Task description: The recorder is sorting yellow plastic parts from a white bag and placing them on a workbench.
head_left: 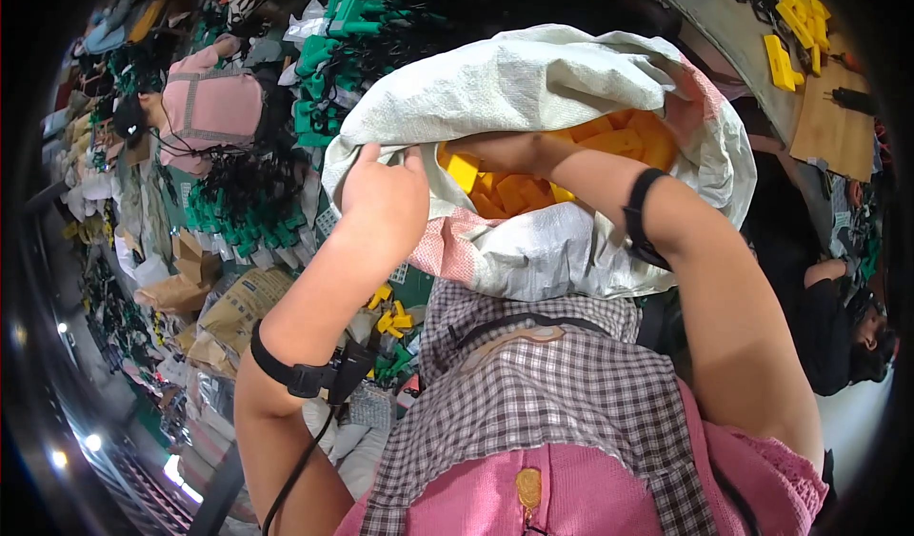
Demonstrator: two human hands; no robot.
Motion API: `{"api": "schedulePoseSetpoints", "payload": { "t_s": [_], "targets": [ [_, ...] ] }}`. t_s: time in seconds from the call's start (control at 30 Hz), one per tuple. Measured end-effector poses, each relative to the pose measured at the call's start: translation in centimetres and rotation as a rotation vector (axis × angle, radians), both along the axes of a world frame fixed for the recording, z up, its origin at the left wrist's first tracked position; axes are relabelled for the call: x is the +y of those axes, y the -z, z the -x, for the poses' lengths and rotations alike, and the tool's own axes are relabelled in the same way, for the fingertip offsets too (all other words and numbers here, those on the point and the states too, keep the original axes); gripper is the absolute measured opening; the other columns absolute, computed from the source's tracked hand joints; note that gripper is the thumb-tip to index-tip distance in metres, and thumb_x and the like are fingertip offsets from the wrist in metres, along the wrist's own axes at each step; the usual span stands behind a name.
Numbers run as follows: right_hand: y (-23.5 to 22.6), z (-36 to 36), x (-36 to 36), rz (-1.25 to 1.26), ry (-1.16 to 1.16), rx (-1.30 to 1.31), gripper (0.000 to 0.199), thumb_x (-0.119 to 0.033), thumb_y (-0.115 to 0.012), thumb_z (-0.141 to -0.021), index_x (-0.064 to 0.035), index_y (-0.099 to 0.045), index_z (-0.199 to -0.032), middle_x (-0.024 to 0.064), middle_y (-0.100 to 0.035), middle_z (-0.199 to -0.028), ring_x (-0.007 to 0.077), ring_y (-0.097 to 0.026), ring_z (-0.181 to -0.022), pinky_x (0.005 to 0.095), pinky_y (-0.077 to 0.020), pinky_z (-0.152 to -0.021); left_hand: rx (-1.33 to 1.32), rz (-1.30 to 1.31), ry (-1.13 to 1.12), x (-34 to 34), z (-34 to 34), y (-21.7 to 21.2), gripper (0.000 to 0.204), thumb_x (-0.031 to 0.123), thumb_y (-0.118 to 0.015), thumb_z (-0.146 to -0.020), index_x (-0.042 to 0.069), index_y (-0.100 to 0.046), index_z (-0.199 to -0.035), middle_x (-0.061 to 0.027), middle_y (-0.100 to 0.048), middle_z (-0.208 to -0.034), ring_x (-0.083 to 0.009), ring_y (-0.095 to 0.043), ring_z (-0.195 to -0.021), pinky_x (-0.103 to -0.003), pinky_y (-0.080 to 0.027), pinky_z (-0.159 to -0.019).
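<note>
Left hand [384, 193] fingers clamped on white woven sack [533, 89] rim, right hand [681, 108] gripping far rim; yellow plastic parts [533, 179] inside, green parts [333, 69] crowding beyond.

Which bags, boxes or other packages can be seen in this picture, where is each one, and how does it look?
Woven sack: centre, held open at its rim by the left hand, right hand inside; whitish with a pink band, full of yellow plastic parts.
Brown paper bags: lower left on the floor; flat, crumpled, tan.
Cardboard sheet: upper right on the table; flat, brown.
No screens or signs are visible.
</note>
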State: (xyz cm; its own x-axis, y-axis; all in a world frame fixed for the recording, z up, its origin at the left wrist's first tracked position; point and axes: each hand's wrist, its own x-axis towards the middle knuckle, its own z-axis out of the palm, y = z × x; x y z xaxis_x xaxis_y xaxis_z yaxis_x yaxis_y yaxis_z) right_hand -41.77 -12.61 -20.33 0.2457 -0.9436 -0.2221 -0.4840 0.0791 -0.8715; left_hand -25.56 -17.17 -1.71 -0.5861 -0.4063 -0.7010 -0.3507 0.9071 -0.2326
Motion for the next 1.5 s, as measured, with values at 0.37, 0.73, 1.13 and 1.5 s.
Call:
{"api": "schedulePoseSetpoints", "payload": {
  "t_s": [0.37, 0.73, 1.13, 1.5],
  "targets": [
    [-12.4, 9.7, 11.1, -0.911, 0.587, -0.67, 0.072, -0.057, -0.066, -0.084, -0.0004, -0.057, -0.127, 0.0118, -0.069, -0.109, 0.0149, -0.069, -0.092, 0.0307, -0.0545, -0.081, 0.802, -0.412, -0.173, 3.5, 1.8, -0.1, 0.083, 0.008, -0.07, -0.074, -0.006, -0.03, -0.145, -0.0296, -0.038, -0.143, -0.0435, -0.041, -0.132, -0.044, -0.036, -0.11],
    [-15.6, 8.4, 14.8, -0.299, 0.29, -0.66, 0.068, -0.019, -0.081, -0.082, -0.0073, -0.047, -0.14, 0.0066, -0.06, -0.128, 0.0178, -0.056, -0.121, 0.0373, -0.0412, -0.108, 0.184, -0.809, -0.433, 5.0, 5.1, -2.2, 0.059, 0.036, -0.066, -0.086, -0.003, -0.05, -0.128, -0.0269, -0.069, -0.088, -0.0415, -0.068, -0.086, -0.049, -0.053, -0.076],
    [-14.4, 7.7, 13.5, -0.057, 0.217, -0.645, 0.064, -0.011, -0.088, -0.069, -0.0079, -0.059, -0.126, 0.0089, -0.062, -0.128, 0.0248, -0.057, -0.122, 0.0409, -0.0455, -0.105, 0.375, -0.487, -0.321, 6.3, 3.6, -4.3, 0.034, 0.019, -0.064, -0.084, -0.004, -0.053, -0.106, -0.0184, -0.068, -0.071, -0.0361, -0.069, -0.068, -0.046, -0.055, -0.062],
    [-8.2, 6.7, 7.6, -0.243, 0.135, 0.188, 0.057, -0.014, -0.074, -0.081, -0.0046, -0.054, -0.134, 0.0183, -0.061, -0.128, 0.0347, -0.059, -0.118, 0.0381, -0.0467, -0.1, 0.519, -0.593, -0.599, 7.3, -7.2, -2.5, 0.042, 0.024, -0.067, -0.088, 0.006, -0.056, -0.125, -0.0149, -0.07, -0.096, -0.0288, -0.069, -0.072, -0.04, -0.054, -0.063]
  ]
}}
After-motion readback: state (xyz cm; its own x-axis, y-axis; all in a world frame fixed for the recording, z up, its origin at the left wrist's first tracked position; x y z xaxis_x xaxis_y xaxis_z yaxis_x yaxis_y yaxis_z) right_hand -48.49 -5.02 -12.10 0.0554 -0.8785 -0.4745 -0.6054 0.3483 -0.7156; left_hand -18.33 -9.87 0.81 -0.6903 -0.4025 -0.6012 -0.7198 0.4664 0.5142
